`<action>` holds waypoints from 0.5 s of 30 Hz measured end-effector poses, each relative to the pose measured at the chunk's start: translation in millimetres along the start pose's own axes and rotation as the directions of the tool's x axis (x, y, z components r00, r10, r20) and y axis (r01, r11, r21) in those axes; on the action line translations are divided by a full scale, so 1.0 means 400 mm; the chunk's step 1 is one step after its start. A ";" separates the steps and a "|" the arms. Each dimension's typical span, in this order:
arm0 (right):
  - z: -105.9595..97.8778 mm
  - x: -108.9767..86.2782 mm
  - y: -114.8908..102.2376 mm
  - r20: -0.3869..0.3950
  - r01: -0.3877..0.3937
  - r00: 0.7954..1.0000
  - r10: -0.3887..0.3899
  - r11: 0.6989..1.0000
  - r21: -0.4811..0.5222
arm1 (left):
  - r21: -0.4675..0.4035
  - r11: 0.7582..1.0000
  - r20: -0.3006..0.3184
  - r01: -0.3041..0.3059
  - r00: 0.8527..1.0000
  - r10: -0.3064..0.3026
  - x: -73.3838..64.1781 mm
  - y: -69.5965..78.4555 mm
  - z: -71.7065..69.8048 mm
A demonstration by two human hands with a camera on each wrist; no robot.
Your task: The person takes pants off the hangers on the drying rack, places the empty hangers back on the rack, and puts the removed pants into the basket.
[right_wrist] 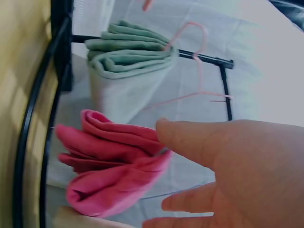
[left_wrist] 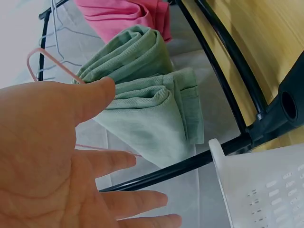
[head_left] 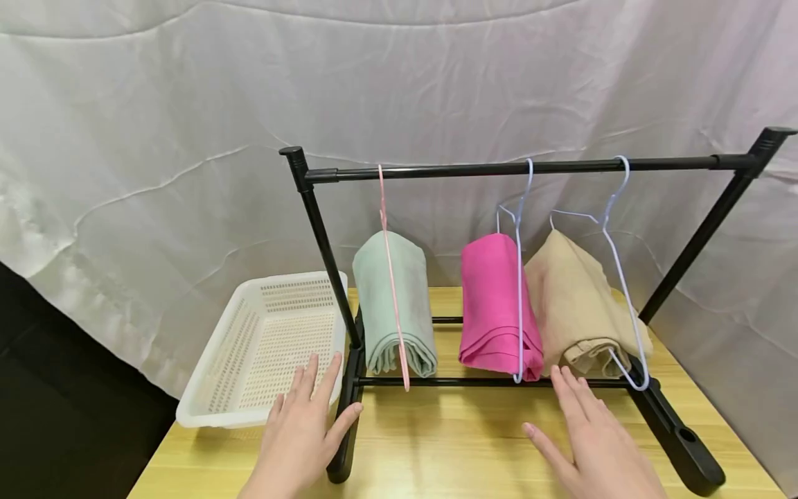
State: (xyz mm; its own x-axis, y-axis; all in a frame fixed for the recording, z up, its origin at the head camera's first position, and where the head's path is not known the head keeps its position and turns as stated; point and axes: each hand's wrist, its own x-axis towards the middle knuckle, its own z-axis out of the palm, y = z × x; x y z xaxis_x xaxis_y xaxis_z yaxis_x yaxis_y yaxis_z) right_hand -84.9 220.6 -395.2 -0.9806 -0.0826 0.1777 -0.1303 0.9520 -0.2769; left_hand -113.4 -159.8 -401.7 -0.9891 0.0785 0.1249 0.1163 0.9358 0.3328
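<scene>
My left hand (head_left: 304,426), fingers spread and straight, hovers by the black rack's left foot and the front of the white basket (head_left: 208,388). Nothing is in it. My right hand (head_left: 589,433), likewise straight-fingered and holding nothing, is in front of the beige cloth (head_left: 570,298). Three folded cloths hang from the black rack (head_left: 449,170). A pale green cloth (head_left: 389,298) is on a pink hanger (head_left: 393,277). Right of it, a bright pink cloth (head_left: 489,305) hangs on a lavender hanger (head_left: 520,277). The beige one is on another lavender hanger (head_left: 617,256), rightmost.
The rack stands on a light wooden table (head_left: 436,443), its right foot (head_left: 679,436) slanting toward the front right. A pale fabric backdrop (head_left: 187,125) hangs behind. Left of the table is a black surface (head_left: 56,402).
</scene>
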 end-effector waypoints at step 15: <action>-0.070 -0.043 -0.107 -0.514 0.128 0.858 0.006 0.966 0.225 | -0.076 0.994 -0.216 -0.079 0.975 0.061 0.057 -0.037 -0.084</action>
State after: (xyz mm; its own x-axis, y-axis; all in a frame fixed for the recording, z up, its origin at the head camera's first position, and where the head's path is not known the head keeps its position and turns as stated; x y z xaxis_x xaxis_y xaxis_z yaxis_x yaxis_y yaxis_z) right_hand -58.3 189.4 -359.9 -0.7665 0.0866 0.6364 -0.2843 0.8428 -0.4571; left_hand -134.8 -183.3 -372.5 -0.9372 0.0589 0.3438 0.2002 0.8979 0.3921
